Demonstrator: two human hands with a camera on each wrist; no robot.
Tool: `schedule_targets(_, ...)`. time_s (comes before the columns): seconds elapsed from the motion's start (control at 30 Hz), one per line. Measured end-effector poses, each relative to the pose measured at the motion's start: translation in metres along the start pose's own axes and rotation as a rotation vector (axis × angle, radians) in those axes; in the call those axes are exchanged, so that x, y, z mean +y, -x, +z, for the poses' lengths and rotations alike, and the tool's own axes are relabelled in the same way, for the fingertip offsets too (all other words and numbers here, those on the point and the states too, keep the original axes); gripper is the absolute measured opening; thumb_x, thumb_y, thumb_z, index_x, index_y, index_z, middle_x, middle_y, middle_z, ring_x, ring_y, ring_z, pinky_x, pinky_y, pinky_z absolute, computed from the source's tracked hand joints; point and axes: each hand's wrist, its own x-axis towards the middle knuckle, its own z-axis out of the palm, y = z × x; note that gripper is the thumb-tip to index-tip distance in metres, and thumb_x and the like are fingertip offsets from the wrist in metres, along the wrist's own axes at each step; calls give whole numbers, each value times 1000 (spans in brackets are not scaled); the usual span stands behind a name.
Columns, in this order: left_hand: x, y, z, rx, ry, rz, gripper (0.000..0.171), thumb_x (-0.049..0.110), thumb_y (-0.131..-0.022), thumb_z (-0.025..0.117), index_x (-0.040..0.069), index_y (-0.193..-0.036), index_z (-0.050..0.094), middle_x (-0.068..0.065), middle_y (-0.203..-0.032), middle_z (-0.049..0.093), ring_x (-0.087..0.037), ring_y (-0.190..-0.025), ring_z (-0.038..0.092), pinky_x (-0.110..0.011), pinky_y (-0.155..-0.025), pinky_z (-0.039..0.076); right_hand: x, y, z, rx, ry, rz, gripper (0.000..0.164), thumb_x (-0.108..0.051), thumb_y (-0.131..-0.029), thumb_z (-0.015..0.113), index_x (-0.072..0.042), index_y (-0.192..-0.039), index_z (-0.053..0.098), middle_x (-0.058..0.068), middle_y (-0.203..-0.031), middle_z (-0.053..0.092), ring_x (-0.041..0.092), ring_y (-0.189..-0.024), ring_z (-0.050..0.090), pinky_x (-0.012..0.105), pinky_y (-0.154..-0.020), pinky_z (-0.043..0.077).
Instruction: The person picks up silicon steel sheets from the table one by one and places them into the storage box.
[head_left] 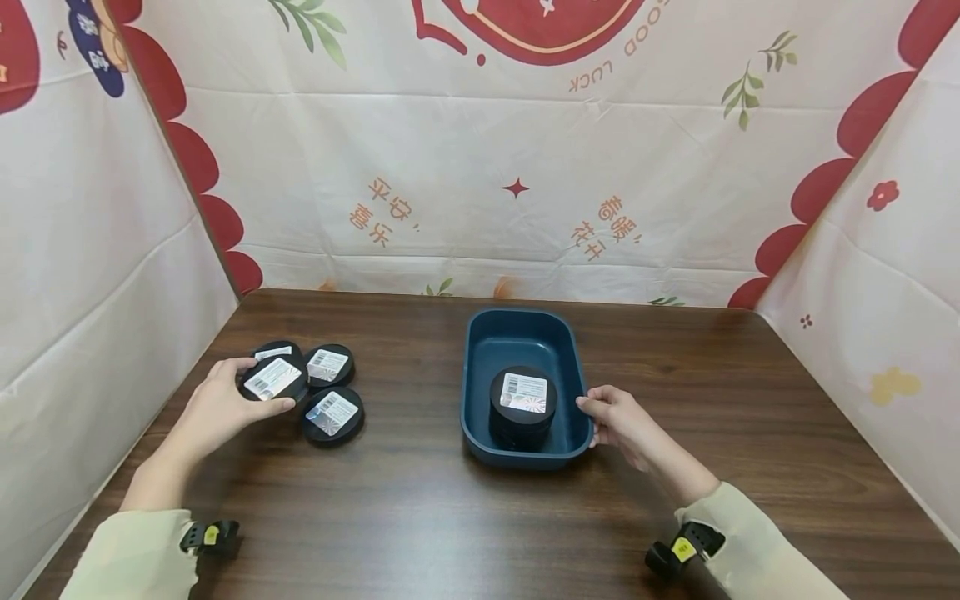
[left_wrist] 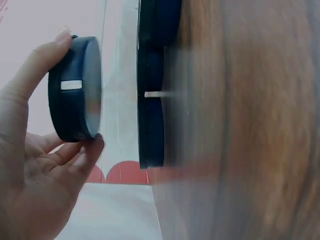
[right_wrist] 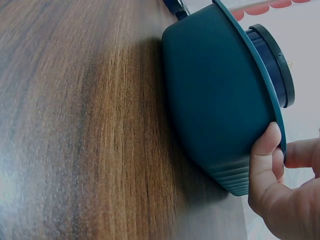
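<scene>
My left hand (head_left: 225,406) grips a round black container (head_left: 275,379) with a white label by its sides, thumb and fingers on opposite edges. In the left wrist view this container (left_wrist: 75,90) is lifted off the table, apart from the others. Three more black labelled containers (head_left: 333,415) lie close together just beside and behind it. My right hand (head_left: 618,423) pinches the right rim of a blue rectangular tray (head_left: 480,333), as the right wrist view also shows. Inside the tray stands a stack of black containers (head_left: 522,404), its top rising above the rim in the right wrist view.
The brown wooden table (head_left: 420,533) runs back to a white printed cloth (head_left: 465,183). Cloth walls (head_left: 82,275) also enclose the left and right sides. Each wrist carries a black strap with a small device (head_left: 682,548).
</scene>
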Motion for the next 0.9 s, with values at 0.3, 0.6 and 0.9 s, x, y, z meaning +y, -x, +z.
schedule_targets(0.3, 23, -9, 2, 25, 70, 26, 106, 63, -65, 74, -5, -136, 34, -29, -133, 37, -44, -118, 38, -59, -91, 36, 0, 0, -2, 6, 4, -3, 19, -15, -98, 46, 3, -102, 41, 5, -75, 44, 12, -59, 46, 23, -54, 49)
schedule_targets(0.6, 50, -25, 14, -32, 121, 84, 99, 61, -65, 75, -1, -133, 39, -23, -127, 44, -35, -111, 46, -51, -89, 41, 3, 1, -2, 11, 4, -4, 21, -14, -98, 46, 5, -105, 40, 6, -75, 45, 12, -59, 46, 23, -54, 49)
schedule_targets(0.9, 78, -35, 21, -95, 132, 111, 102, 66, -63, 73, 1, -133, 39, -19, -128, 45, -32, -110, 47, -51, -90, 41, 2, 0, 1, 23, -6, 0, 21, -14, -98, 46, 4, -105, 40, 5, -74, 45, 12, -59, 46, 23, -53, 48)
